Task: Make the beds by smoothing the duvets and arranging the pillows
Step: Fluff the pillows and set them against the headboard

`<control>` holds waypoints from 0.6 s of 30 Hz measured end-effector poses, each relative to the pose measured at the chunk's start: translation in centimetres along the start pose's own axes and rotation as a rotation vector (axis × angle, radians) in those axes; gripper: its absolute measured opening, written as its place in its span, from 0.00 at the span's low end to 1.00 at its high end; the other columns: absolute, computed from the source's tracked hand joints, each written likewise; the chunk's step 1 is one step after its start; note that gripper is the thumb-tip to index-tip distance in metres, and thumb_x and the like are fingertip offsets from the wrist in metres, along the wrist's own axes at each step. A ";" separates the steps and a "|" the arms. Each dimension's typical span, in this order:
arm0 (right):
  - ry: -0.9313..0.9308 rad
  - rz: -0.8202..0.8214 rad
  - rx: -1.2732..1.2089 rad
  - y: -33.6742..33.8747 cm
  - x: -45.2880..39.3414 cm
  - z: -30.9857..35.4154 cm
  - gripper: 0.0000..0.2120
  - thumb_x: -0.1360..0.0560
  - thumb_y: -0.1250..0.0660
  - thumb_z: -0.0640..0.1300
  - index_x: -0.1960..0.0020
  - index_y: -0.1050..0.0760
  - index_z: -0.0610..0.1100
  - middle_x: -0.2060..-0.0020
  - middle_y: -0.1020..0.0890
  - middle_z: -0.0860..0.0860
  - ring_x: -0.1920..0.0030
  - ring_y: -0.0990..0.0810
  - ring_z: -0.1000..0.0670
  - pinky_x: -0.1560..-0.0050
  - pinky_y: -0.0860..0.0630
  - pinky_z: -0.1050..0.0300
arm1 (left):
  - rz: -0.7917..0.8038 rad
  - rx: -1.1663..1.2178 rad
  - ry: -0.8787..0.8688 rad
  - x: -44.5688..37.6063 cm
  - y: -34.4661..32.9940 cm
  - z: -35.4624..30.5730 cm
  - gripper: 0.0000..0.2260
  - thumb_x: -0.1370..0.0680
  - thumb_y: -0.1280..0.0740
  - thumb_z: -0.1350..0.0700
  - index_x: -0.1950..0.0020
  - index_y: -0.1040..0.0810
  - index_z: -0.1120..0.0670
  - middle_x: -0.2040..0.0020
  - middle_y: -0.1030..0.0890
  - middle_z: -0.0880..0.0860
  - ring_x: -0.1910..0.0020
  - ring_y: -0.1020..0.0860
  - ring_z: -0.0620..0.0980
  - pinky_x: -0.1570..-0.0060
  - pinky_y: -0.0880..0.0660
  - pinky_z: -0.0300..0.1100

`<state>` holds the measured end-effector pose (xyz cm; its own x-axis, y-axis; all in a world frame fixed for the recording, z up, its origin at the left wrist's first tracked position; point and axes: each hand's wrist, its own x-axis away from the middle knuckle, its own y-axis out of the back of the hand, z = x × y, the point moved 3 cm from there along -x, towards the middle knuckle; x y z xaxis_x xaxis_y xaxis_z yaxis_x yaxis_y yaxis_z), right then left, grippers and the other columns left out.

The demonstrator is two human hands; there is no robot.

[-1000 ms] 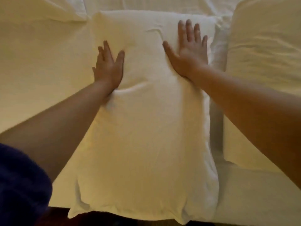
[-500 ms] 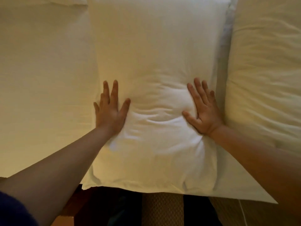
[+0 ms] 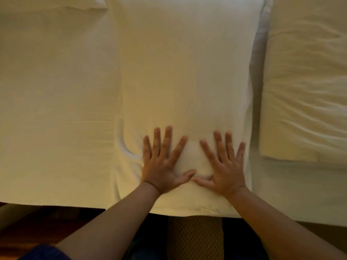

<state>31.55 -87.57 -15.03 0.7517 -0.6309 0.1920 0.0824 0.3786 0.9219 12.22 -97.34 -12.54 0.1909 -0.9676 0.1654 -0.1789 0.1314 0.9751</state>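
Observation:
A long white pillow [image 3: 185, 72] lies lengthwise on the bed, its near end at the mattress edge. My left hand [image 3: 163, 164] and my right hand [image 3: 224, 166] press flat on that near end, fingers spread, thumbs almost touching. The fabric bulges a little between them and creases to the left of my left hand. A second white pillow [image 3: 304, 81] lies beside it on the right, wrinkled. The white sheet [image 3: 56, 109] stretches smooth to the left.
The near bed edge [image 3: 56, 203] runs across the lower view. Below it are dark wooden flooring [image 3: 37, 228] and a patterned carpet strip [image 3: 195, 239]. The corner of another pillow [image 3: 97, 2] shows at the top left.
Both hands have slid back along the pillow toward its near end and come together at its middle. The view has shifted so the bed edge sits higher.

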 end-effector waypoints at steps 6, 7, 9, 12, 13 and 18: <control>-0.125 0.269 -0.066 -0.9 5.2 -7.0 0.53 0.29 0.53 0.84 0.15 0.64 0.55 0.15 0.56 0.46 0.15 0.55 0.44 0.23 0.46 0.26 | 0.131 -0.012 -0.167 4.6 -0.6 3.3 0.59 0.38 0.35 0.18 0.17 0.44 0.50 0.17 0.49 0.65 0.19 0.51 0.68 0.25 0.49 0.73; -0.139 0.302 -0.086 -0.5 5.7 -7.9 0.53 0.29 0.54 0.84 0.16 0.65 0.55 0.15 0.57 0.48 0.15 0.56 0.46 0.21 0.47 0.29 | 0.159 -0.011 -0.171 5.1 -0.5 4.0 0.60 0.39 0.35 0.17 0.16 0.46 0.49 0.17 0.50 0.65 0.18 0.51 0.68 0.25 0.50 0.72; -0.144 0.341 -0.167 0.9 6.0 -8.8 0.53 0.29 0.53 0.84 0.16 0.63 0.54 0.15 0.56 0.51 0.16 0.55 0.49 0.18 0.48 0.37 | 0.158 0.059 -0.143 5.1 0.5 4.5 0.56 0.36 0.36 0.18 0.17 0.43 0.49 0.18 0.46 0.64 0.18 0.47 0.66 0.24 0.49 0.70; -0.079 0.240 -0.314 4.4 5.4 -8.9 0.44 0.23 0.42 0.73 0.17 0.41 0.46 0.18 0.39 0.48 0.20 0.38 0.49 0.21 0.37 0.48 | -0.031 0.187 -0.067 1.9 4.1 3.6 0.34 0.24 0.37 0.31 0.28 0.27 0.53 0.30 0.27 0.62 0.32 0.27 0.66 0.36 0.31 0.61; -0.063 0.202 -0.382 5.6 5.1 -8.8 0.37 0.20 0.41 0.67 0.19 0.35 0.45 0.20 0.34 0.48 0.23 0.33 0.49 0.24 0.32 0.50 | -0.093 0.203 -0.025 0.2 5.3 3.3 0.27 0.21 0.38 0.36 0.34 0.23 0.56 0.38 0.23 0.60 0.41 0.24 0.65 0.44 0.28 0.58; -0.043 0.099 -0.713 12.8 1.5 -10.1 0.19 0.15 0.41 0.43 0.24 0.26 0.46 0.36 0.20 0.53 0.37 0.21 0.56 0.37 0.23 0.55 | -0.231 0.349 0.150 -10.1 10.3 -2.4 0.13 0.18 0.38 0.48 0.43 0.23 0.56 0.50 0.22 0.54 0.53 0.25 0.56 0.51 0.28 0.53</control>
<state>40.33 -76.77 -6.34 0.7524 -0.5915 0.2899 0.4336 0.7761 0.4579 10.76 -85.67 -3.80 0.3972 -0.9177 -0.0060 -0.4252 -0.1898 0.8850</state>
